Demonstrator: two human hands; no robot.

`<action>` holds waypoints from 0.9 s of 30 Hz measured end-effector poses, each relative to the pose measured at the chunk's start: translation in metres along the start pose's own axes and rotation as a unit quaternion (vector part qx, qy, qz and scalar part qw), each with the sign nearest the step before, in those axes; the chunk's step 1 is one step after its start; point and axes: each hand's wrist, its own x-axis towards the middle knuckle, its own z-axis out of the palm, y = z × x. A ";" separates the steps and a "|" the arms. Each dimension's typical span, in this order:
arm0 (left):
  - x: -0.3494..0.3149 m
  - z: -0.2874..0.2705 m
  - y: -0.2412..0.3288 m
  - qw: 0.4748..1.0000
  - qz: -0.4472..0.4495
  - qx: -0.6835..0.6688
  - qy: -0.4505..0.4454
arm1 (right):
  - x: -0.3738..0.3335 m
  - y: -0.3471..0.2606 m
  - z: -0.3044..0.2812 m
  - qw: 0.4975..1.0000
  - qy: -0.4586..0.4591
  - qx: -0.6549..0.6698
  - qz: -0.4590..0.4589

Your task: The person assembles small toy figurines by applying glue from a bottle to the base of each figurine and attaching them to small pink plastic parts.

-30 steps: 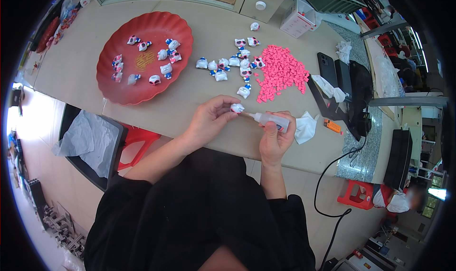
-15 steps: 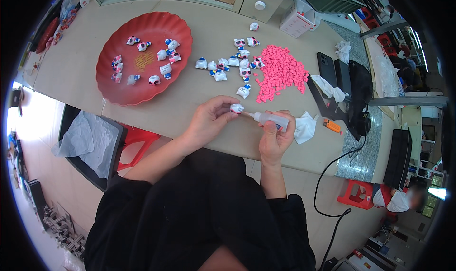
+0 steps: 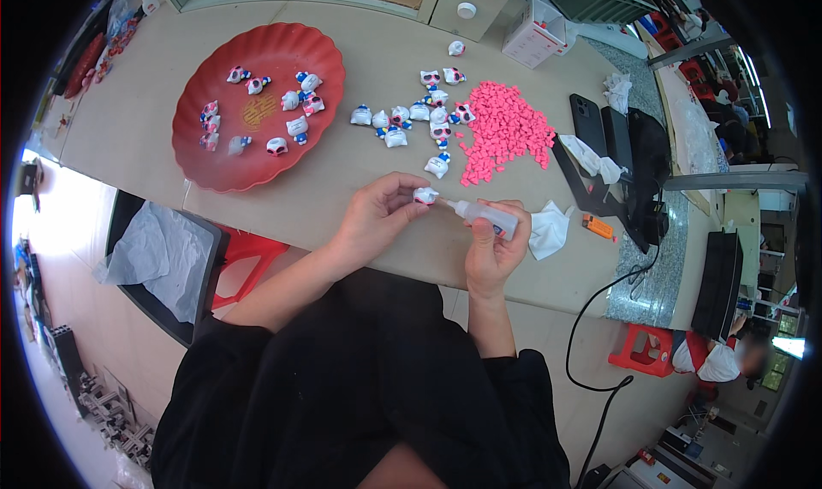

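Between the thumb and fingers of my left hand (image 3: 374,215) is a small white toy figure head (image 3: 425,196) with pink on it. My right hand (image 3: 497,247) grips a clear squeeze bottle (image 3: 490,217), its thin nozzle pointing left. The nozzle tip is at the toy head or just beside it; whether they touch is too small to tell. Beyond my hands, several white, blue and pink toy figures (image 3: 396,136) lie in a loose cluster. To their right spreads a heap of small pink pieces (image 3: 507,129).
A red scalloped tray (image 3: 193,159) with several figures stands at the left. Right of my right hand lie a white tissue (image 3: 548,230) and an orange lighter (image 3: 598,226). Farther right are a dark phone (image 3: 588,122) and a black cable (image 3: 591,305). A white box (image 3: 533,35) stands at the back.
Both hands keep nearly the same place and grip. The toy head has turned slightly in my left fingers, and the bottle has shifted very little.
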 end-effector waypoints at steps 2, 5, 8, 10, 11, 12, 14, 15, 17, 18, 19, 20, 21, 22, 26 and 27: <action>0.000 0.001 0.001 1.000 0.001 -0.012 0.000 | -0.001 0.000 0.001 1.000 0.001 -0.010 -0.007; 0.001 0.001 0.000 1.000 0.003 -0.007 -0.001 | -0.002 0.000 -0.001 0.998 -0.003 -0.051 -0.027; 0.001 0.001 0.000 1.000 0.004 -0.013 0.003 | 0.001 -0.002 0.003 0.989 -0.012 -0.116 -0.089; 0.001 0.001 0.000 1.000 0.001 -0.013 0.005 | 0.003 -0.004 0.004 0.979 -0.015 -0.148 -0.137; 0.001 0.001 0.000 1.000 -0.002 -0.013 0.007 | 0.002 -0.004 0.005 0.978 -0.016 -0.153 -0.141; 0.001 0.000 0.000 1.000 -0.002 -0.013 0.008 | 0.002 -0.005 0.005 0.977 -0.016 -0.157 -0.145; 0.001 0.000 -0.001 1.000 -0.004 -0.014 0.007 | 0.002 -0.004 0.004 0.976 -0.015 -0.159 -0.146; 0.001 0.000 -0.001 1.000 -0.003 -0.014 0.007 | 0.002 -0.004 0.004 0.976 -0.015 -0.161 -0.147; 0.001 0.000 -0.001 1.000 -0.002 -0.010 0.011 | 0.002 -0.004 0.004 0.977 -0.012 -0.161 -0.142; 0.001 0.000 -0.001 1.000 -0.002 -0.010 0.011 | 0.001 -0.004 0.004 0.978 -0.010 -0.161 -0.136; 0.001 0.000 -0.001 1.000 -0.001 -0.011 0.010 | 0.001 -0.004 0.004 0.978 -0.010 -0.161 -0.136; 0.001 0.000 0.000 1.000 -0.001 -0.012 0.009 | 0.001 -0.004 0.003 0.978 -0.009 -0.161 -0.135; 0.001 0.000 0.001 1.000 -0.001 -0.013 0.009 | 0.001 -0.004 0.003 0.978 -0.008 -0.161 -0.133; 0.001 0.001 0.002 1.000 -0.006 -0.009 0.010 | 0.002 -0.004 0.002 0.978 -0.008 -0.161 -0.133; 0.000 0.000 0.001 1.000 -0.008 -0.006 0.011 | 0.001 -0.003 0.001 0.982 -0.010 -0.152 -0.113; 0.000 0.000 0.001 1.000 -0.009 -0.006 0.011 | 0.001 -0.003 0.001 0.985 -0.009 -0.142 -0.102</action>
